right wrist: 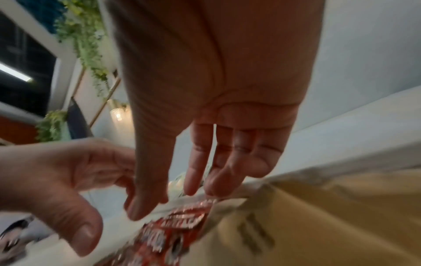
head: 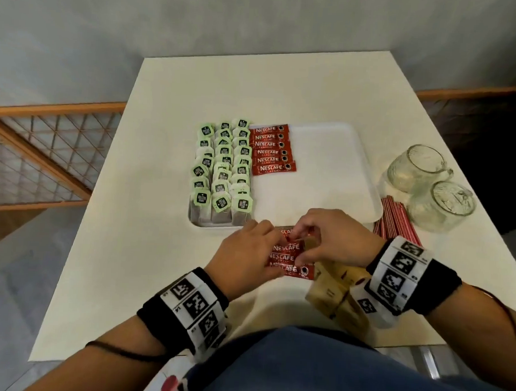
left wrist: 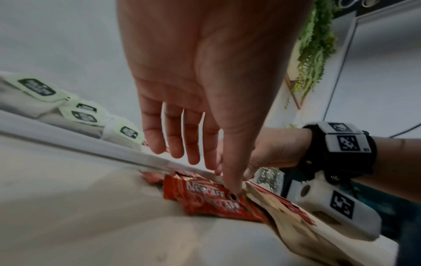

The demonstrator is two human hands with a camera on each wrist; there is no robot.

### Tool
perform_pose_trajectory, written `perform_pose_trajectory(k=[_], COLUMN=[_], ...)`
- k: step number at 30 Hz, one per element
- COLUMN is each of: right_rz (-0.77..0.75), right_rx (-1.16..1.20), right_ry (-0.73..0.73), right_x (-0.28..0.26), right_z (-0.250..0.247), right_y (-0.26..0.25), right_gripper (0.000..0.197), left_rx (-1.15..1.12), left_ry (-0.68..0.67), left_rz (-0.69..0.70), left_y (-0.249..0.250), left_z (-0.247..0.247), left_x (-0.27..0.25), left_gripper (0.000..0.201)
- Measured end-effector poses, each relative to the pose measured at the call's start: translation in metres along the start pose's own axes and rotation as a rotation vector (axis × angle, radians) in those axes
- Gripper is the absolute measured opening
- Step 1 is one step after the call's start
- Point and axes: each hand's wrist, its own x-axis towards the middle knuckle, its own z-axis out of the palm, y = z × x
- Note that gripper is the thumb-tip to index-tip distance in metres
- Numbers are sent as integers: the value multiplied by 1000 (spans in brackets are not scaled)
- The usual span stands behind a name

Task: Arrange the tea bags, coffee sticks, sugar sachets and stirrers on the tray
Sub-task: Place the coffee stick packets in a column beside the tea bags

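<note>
- Tray [head: 368, 183] sits mid-bench [head: 157, 264]; tea bags [head: 222, 169] fill its left part, a column of coffee sticks [head: 272, 149] lies just right of them, the rest is bare.
- Loose sticks [head: 283, 256] lie on the bench just before the tray's near rim, overlapping tan sachets [head: 332, 292].
- Left hand [head: 244, 254] rests on the loose sticks, fingers nearly straight, thumb tip pressing one; right hand [head: 329, 238] pinches a stick's end.
- Risk: foil is slick and stacked; lifting one may drag neighbours or sachets askew.
- Risk: carrying over the rim could clip the tea bags.
- Stirrers [head: 396, 220] lie right of the tray beside two jars [head: 430, 189]; a wide sweep could knock the glass.
</note>
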Motion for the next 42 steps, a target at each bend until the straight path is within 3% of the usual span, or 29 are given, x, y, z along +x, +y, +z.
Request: perform_pose_trajectory(k=[3,7,20,28,33,38,42], right_rz=[-1,-6,25,-51,-133,-179,-177], right_rx=[-217,-297,-185,-126,-57,23,92], right_ry=[-29,-10,-15,53,89,157,140], right_x=[-6,-10,-11,1,5,6,9], right_z=[11,16,17,23,13,-2,-11], right_y=[-4,-5,-1,5,1,-2,-7], right_gripper=[61,58,24,13,14,18,14], left_rx=[88,135,241,263,184,-99,-317], left_ry=[-5,-20,-103,-139,-97,-139,-201], left_rz=[31,4,36,37,15,-68,-165], left_y=[9,12,26,20,12,4,-1], left_z=[8,11,20,14,7,-10,-27], left_x=[0,5,18,23,24,28,30], left_gripper=[62,57,45,37,35,41,32])
